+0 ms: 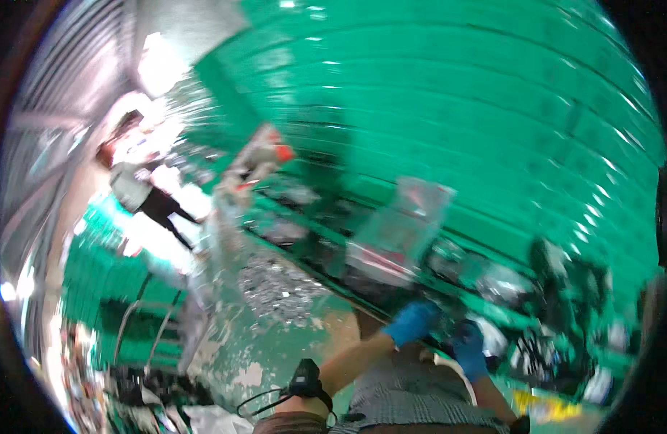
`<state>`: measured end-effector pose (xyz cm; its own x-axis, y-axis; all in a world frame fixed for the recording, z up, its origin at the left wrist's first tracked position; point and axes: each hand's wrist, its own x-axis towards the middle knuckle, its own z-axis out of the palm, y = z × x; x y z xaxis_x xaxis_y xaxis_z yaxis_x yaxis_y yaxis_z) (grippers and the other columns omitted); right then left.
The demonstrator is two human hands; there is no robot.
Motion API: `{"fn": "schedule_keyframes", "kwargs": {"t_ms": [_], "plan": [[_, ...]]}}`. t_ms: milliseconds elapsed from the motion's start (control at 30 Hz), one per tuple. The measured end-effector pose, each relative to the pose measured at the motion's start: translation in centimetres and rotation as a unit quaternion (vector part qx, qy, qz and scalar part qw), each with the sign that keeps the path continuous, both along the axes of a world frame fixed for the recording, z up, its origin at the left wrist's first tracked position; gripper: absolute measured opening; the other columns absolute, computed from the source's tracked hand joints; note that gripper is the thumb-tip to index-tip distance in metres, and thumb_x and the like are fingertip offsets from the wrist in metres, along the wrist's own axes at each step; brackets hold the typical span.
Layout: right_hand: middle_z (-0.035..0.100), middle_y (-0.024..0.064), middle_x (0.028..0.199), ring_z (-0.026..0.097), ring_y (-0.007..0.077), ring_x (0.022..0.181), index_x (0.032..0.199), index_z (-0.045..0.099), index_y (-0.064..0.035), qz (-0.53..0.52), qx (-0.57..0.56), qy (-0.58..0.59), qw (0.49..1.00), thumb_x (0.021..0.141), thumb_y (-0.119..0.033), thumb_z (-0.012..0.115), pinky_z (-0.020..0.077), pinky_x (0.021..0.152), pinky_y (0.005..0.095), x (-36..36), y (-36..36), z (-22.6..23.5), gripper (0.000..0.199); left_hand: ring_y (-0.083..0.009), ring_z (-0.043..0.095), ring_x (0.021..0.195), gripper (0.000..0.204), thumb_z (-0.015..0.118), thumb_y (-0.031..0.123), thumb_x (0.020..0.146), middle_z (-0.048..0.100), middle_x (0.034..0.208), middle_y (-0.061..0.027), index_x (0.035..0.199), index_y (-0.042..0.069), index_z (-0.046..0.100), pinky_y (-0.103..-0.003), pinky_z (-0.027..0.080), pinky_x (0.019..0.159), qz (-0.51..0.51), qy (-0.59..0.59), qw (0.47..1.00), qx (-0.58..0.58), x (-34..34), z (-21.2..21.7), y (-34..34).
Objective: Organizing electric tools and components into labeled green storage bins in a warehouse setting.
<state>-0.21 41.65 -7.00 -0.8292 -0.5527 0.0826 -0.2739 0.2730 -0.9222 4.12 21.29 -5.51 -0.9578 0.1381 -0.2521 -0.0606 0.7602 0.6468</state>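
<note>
Blue gloves, one pair, worn: left hand [414, 323] and right hand [469, 349], near each other, low and right of centre. I log the fingers of both as blurred; spread, pressed together or pinching, I cannot tell.

Dark item [446, 329], one: between the two hands. I cannot make out its kind, nor whether either hand touches it.

Black device [305, 377], one: strapped to the left forearm, with a thin cable looping off it.

White bag [492, 337], one: just beside the right hand, on its right.

Clear bag [402, 231], one: beyond the left hand, tilted, with reddish print.

Bench [333, 288], one: green-edged, running from upper left to lower right, loaded with dark and shiny goods, blurred.

Yellow item [546, 405], one: low, right of the right forearm.

Scraps [275, 289], one spread: grey and glinting, left of the bench.

Floor [250, 375]: green, its paint worn in patches.

Cart [125, 329], one: metal-framed, at far left.

Person [134, 188], one: grey top, dark trousers, upper left, well apart from my hands.

Wall [478, 108]: green, glossy, filling the upper right.
</note>
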Motion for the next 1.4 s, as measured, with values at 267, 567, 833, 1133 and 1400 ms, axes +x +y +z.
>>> {"fn": "schedule_keyframes", "kwargs": {"t_ms": [267, 567, 833, 1133, 1400], "plan": [[0.055, 0.0013, 0.072, 0.051, 0.0107, 0.061, 0.09, 0.056, -0.01, 0.008, -0.316, -0.467, 0.826, 0.092, -0.041, 0.045, 0.0409, 0.055, 0.0214, 2.2, -13.2, 6.7, 0.033, -0.0176, 0.042, 0.118, 0.049, 0.051, 0.019, 0.091, 0.042, 0.132, -0.0104, 0.134, 0.002, 0.034, -0.031, 0.032, 0.1, 0.406, 0.167, 0.722, 0.535, 5.7, 6.5, 3.4], [0.054, 0.0013, 0.076, 0.05, 0.0128, 0.06, 0.101, 0.056, -0.0109, -0.026, -0.369, -0.372, 0.851, 0.091, -0.035, 0.049, 0.0414, 0.051, 0.0257, -7.1, -24.6, 3.6, 0.027, -0.0287, 0.055, 0.105, 0.039, 0.055, 0.017, 0.088, 0.055, 0.117, -0.0156, 0.125, 0.006, 0.048, -0.035, 0.043, 0.088, 0.192, 0.089, 0.963, 0.167, 16.1, 20.4, -7.5], [0.062, 0.0054, 0.091, 0.057, 0.0139, 0.072, 0.105, 0.059, -0.0037, -0.094, -0.314, -0.272, 0.905, 0.088, -0.039, 0.053, 0.0459, 0.062, 0.029, -10.9, -28.2, 5.0, 0.039, -0.0187, 0.055, 0.079, 0.023, 0.065, 0.019, 0.077, 0.059, 0.085, -0.0083, 0.097, 0.007, 0.065, -0.034, 0.044, 0.068, 0.256, 0.49, 0.833, 0.022, 31.6, 35.2, -16.4], [0.064, 0.0089, 0.09, 0.06, 0.0202, 0.077, 0.109, 0.057, -0.0051, -0.09, -0.144, 0.038, 0.985, 0.087, -0.02, 0.052, 0.0475, 0.068, 0.0304, -14.4, -34.9, -7.6, 0.027, -0.0184, 0.05, 0.093, 0.028, 0.065, 0.039, 0.078, 0.056, 0.095, -0.0101, 0.089, 0.014, 0.062, -0.04, 0.041, 0.08, -0.046, 0.685, 0.718, 0.113, 30.5, 42.0, -24.3], [0.061, 0.003, 0.082, 0.055, 0.0166, 0.071, 0.091, 0.062, -0.0038, -0.027, -0.389, -0.328, 0.86, 0.09, -0.028, 0.053, 0.0437, 0.062, 0.0286, -7.6, -43.6, 0.2, 0.025, -0.0167, 0.052, 0.092, 0.011, 0.057, 0.012, 0.085, 0.054, 0.091, -0.0061, 0.094, 0.018, 0.058, -0.034, 0.05, 0.075, 0.164, 0.643, 0.721, -0.2, 29.3, 43.7, -23.2]]}}
